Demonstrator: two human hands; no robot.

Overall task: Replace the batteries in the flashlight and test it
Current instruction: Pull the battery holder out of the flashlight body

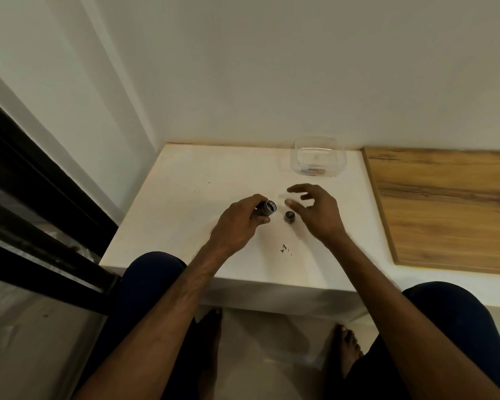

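My left hand grips the dark flashlight body just above the white table; its open threaded end points right. The flashlight's small dark end cap stands on the table just right of it. My right hand hovers over and beside the cap, fingers spread, holding nothing. A clear plastic box at the table's far right holds a battery with an orange band.
A wooden board lies to the right of the table. White walls close the back and left. A dark frame runs along the left. Small dark specks lie near the front. My knees and bare feet are below.
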